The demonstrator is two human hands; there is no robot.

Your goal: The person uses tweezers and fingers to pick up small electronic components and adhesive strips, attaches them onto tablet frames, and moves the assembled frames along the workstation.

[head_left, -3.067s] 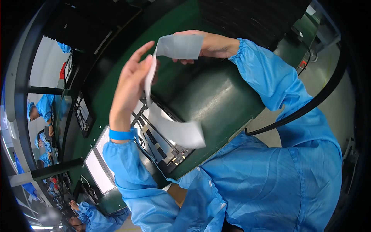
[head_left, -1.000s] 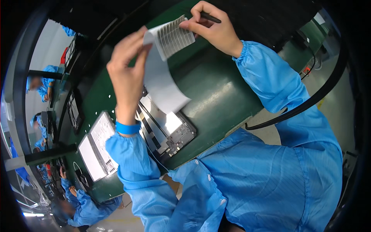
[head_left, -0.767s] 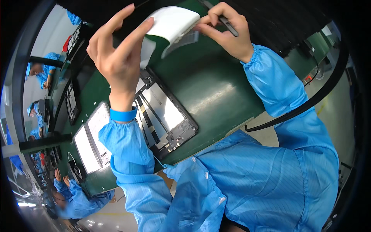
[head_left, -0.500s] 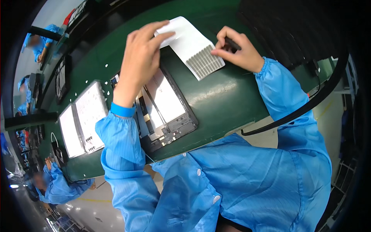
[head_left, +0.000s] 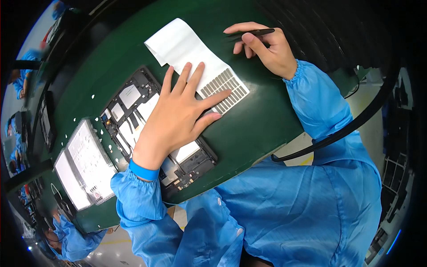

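A white sheet [head_left: 184,44] lies on the green table, its near end covered with rows of small grey strip labels [head_left: 235,92]. My left hand [head_left: 178,111] is spread flat, fingers resting on that labelled end. Beneath this hand and wrist is an opened tablet-like device [head_left: 129,95], its boards and pale inner panels showing, partly hidden. To the right, beyond the sheet, my right hand [head_left: 275,51] is raised above the table. It grips slim black tweezers [head_left: 262,32] between thumb and fingers; the tips point left and look blurred.
Left of the device is a clear-sleeved folder [head_left: 91,158] with white pages. Small white scraps [head_left: 102,132] dot the green table [head_left: 249,138]. Dark ribbed material [head_left: 327,31] fills the far right. A black strap or cable [head_left: 342,129] crosses by my right sleeve. Co-workers sit at far left.
My left hand has come down from the sheet's far end to lie flat on its labelled end. My right hand with the tweezers has drawn away from the labels. The view has shifted slightly.
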